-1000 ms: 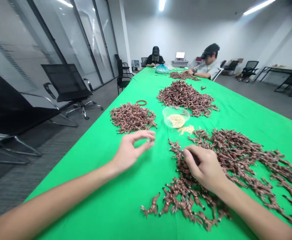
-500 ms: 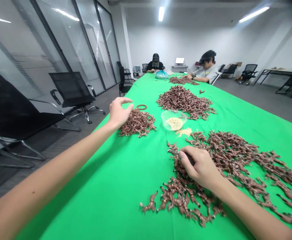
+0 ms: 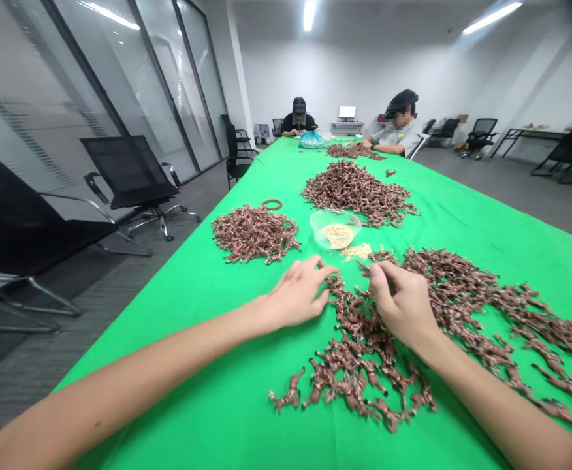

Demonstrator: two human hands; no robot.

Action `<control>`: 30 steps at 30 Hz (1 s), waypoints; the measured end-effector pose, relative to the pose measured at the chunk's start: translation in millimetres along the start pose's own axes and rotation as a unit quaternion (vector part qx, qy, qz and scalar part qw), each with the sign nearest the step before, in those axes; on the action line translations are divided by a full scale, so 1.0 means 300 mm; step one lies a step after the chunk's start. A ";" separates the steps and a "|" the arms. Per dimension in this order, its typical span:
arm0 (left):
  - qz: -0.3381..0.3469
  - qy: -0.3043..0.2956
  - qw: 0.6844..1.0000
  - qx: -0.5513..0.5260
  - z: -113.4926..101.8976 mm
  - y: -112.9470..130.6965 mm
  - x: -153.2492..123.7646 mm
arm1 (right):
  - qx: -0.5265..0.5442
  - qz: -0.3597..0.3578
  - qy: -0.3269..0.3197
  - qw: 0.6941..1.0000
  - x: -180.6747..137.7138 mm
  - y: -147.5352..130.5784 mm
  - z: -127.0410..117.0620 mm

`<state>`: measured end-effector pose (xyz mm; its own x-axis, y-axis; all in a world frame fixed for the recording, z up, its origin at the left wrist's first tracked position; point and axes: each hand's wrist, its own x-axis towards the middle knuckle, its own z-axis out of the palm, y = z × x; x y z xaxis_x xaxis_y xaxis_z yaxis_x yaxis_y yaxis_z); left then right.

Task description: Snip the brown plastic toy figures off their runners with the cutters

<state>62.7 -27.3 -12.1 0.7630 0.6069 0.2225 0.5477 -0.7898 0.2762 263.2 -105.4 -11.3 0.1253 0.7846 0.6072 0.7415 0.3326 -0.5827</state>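
Observation:
My left hand (image 3: 303, 292) is at the left edge of the near heap of small brown animal figurines (image 3: 349, 385). Its thumb and index finger are apart, close around a figurine at the edge; whether they touch it I cannot tell. A slim metal tool that looks like tweezers (image 3: 361, 264) is gripped in my right hand (image 3: 407, 303), its tip pointing at the small pale pieces (image 3: 357, 251) spilled on the cloth. Just beyond stands a clear plastic bowl (image 3: 316, 236) with more pale pieces in it. Part of the heap is hidden under my right hand.
A separate figurine pile (image 3: 255, 235) lies to the left, with a brown ring (image 3: 271, 204) behind it. A larger pile (image 3: 357, 192) sits beyond the bowl. Two people work at the far end of the green-covered table (image 3: 192, 405), near a blue bag (image 3: 311, 140). Chairs (image 3: 129, 173) stand left.
My left hand has come from above the left pile, right and nearer, to the near heap. My right hand has shifted slightly right, and the tool's tip has moved away toward the pale pieces.

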 end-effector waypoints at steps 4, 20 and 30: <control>0.025 -0.039 0.998 -0.047 0.015 -0.056 0.049 | -0.001 0.010 -0.007 1.000 0.004 0.009 0.006; 0.081 0.023 0.996 -0.013 0.010 -0.179 0.021 | -0.010 0.018 -0.057 0.998 -0.007 0.009 0.021; 0.118 0.015 0.991 0.064 0.007 -0.187 0.050 | 0.001 0.021 -0.070 0.997 -0.007 0.021 0.015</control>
<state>44.2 25.9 -26.3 0.8654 0.4055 0.2944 0.3962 -0.9134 0.0935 264.5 -102.5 -18.6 0.0623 0.8635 0.5005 0.7367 0.2985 -0.6068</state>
